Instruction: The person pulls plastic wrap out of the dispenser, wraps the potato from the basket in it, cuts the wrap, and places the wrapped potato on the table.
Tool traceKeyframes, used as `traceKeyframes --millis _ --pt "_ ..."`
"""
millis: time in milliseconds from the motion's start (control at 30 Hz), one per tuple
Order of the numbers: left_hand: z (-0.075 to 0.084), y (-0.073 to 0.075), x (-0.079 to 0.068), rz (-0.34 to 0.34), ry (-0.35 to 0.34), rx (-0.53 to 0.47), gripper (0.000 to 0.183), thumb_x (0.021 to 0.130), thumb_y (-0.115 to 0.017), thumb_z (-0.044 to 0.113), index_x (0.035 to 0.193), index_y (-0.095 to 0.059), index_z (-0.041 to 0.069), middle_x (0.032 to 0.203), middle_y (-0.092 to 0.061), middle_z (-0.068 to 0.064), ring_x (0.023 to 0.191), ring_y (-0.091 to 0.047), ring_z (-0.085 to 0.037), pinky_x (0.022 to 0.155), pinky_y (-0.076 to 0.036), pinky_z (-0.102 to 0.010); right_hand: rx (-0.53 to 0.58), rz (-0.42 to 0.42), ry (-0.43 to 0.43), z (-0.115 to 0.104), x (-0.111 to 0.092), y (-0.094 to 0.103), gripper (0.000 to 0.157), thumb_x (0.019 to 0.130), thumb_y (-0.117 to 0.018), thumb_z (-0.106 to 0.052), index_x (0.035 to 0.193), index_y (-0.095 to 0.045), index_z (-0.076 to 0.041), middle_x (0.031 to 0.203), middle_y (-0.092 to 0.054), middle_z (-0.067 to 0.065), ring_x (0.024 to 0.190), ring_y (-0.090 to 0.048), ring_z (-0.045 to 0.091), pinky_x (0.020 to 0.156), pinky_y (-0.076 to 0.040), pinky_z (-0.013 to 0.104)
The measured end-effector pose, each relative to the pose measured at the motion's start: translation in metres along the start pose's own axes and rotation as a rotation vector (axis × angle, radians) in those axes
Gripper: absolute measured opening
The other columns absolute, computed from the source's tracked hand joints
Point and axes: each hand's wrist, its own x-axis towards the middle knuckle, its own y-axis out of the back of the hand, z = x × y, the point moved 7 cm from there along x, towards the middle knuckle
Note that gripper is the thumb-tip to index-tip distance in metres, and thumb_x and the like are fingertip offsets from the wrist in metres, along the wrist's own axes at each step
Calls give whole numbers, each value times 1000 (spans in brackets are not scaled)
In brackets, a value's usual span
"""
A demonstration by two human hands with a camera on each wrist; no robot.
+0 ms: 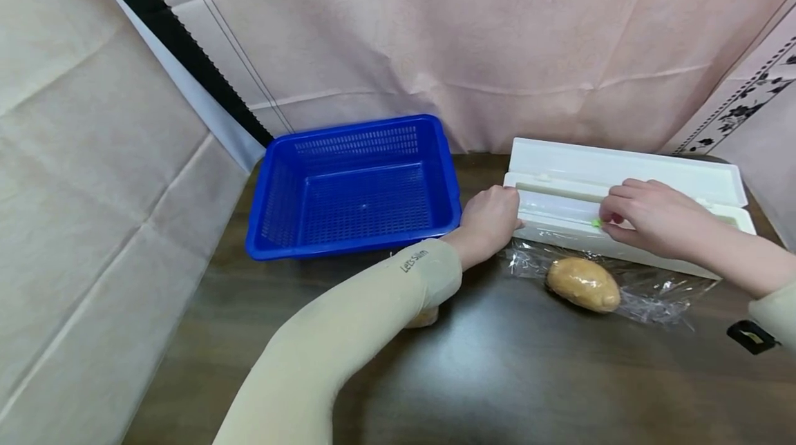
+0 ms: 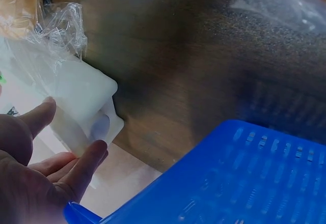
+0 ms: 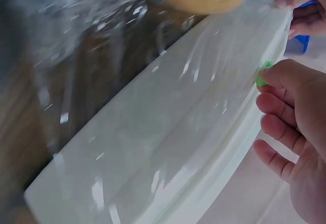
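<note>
A long white cling film dispenser (image 1: 628,154) lies with its lid raised. My left hand (image 1: 491,220) grips its left end, thumb (image 2: 43,114) on the front and fingers around the end. With thumb and forefinger, my right hand (image 1: 647,217) pinches the small green slide cutter (image 3: 263,74) partway along the dispenser. The other right fingers are loosely bent. Clear cling film (image 1: 653,298) runs from the dispenser's front edge onto the table. Over or around the yellow-brown, potato-like oval (image 1: 583,284) lies this film, wrinkled at both sides.
A blue plastic basket (image 1: 348,248) with slotted walls stands just left of my left hand. Another tan item (image 1: 423,318) shows partly beneath my left forearm. Pink cloth (image 1: 398,30) hangs behind the dark wooden table (image 1: 528,376).
</note>
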Motion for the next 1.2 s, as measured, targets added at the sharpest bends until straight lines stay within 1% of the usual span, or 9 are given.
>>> traceKeyframes --millis 200,333,400,467,567,700,967,1067,1200 --pt "0 -2 -2 -4 0 15 29 85 -72 42 93 -66 15 94 -70 1 80 -68 -14 64 -54 -30 -15 27 32 5 -22 4 18 66 -70 -13 73 -58 -23 70 -45 -14 66 -44 8 55 -38 32" --pt "1 -4 -2 -10 -6 24 28 85 -72 43 92 -67 16 94 -71 1 80 -68 -13 65 -54 -30 -36 32 41 9 -33 4 8 72 -62 -19 72 -55 -23 69 -41 -14 64 -41 8 53 -35 31" --pt "2 -5 -2 -10 -10 27 27 85 -72 43 90 -67 16 93 -71 2 80 -68 -13 64 -54 -29 -46 35 34 12 -40 5 8 78 -57 -23 71 -54 -24 69 -40 -15 64 -40 8 52 -34 30" --pt "2 -5 -1 -9 -14 31 27 84 -72 43 88 -68 17 92 -70 2 79 -67 -12 64 -54 -29 -54 49 35 15 -47 7 15 84 -47 -28 70 -52 -24 68 -39 -15 62 -39 8 51 -33 29" --pt "2 -5 -2 -7 -19 40 27 85 -72 43 88 -69 17 91 -70 3 78 -67 -12 63 -54 -29 -68 80 42 19 -59 12 35 94 -32 -39 68 -51 -24 67 -38 -15 60 -40 9 50 -32 30" --pt "1 -5 -3 -1 -16 42 28 84 -72 44 91 -70 16 92 -70 2 79 -68 -13 63 -54 -30 -90 107 40 24 -73 15 52 99 -19 -50 67 -50 -23 66 -41 -14 58 -42 12 49 -33 32" --pt "0 -5 -2 13 -24 44 27 83 -73 43 89 -70 17 91 -70 2 79 -68 -13 63 -54 -30 -93 111 61 34 -86 15 55 101 -17 -53 68 -48 -21 68 -41 -12 58 -41 16 48 -33 33" --pt "0 -3 -1 19 -32 51 27 84 -73 43 88 -70 17 91 -70 2 78 -67 -13 63 -54 -29 -90 99 37 39 -90 15 57 99 -14 -56 68 -48 -22 69 -43 -11 60 -43 17 48 -33 34" --pt "1 -2 1 17 -36 56 28 84 -72 44 89 -70 17 91 -70 2 79 -67 -13 64 -54 -29 -126 85 -34 46 -98 16 60 98 -9 -58 67 -47 -22 68 -43 -10 62 -42 18 49 -32 35"
